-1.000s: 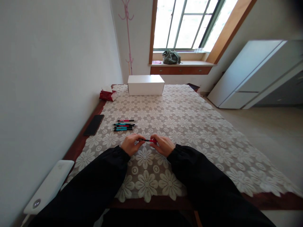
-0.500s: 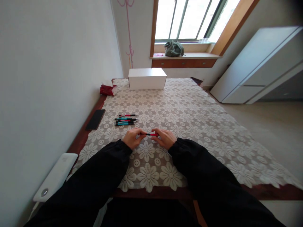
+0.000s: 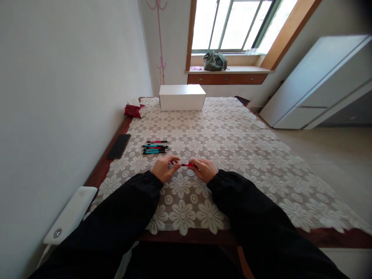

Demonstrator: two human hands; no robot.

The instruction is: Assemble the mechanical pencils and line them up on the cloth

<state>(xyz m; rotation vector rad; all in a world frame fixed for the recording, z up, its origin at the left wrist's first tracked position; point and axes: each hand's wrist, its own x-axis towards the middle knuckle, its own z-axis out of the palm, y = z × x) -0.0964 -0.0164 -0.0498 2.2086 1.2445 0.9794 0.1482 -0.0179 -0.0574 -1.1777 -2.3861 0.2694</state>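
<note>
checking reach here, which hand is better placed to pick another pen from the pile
Left, probably. The left hand sits just below the small pile of red and teal plastic pens, while the right hand lies farther off and grips the red pen.

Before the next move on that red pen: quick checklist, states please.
1. Red pen held between both hands: ok.
2. Right hand closed on the pen's red end: ok.
3. Left hand at the pen's dark end: ok; exact grip cannot tell.
4. Pen whole or in two parts: cannot tell, fingers cover it.
5. Pile of pens lies apart from the hands, beyond them: ok.
6. Black phone at the table's left edge, away from the sleeves: ok.
</note>
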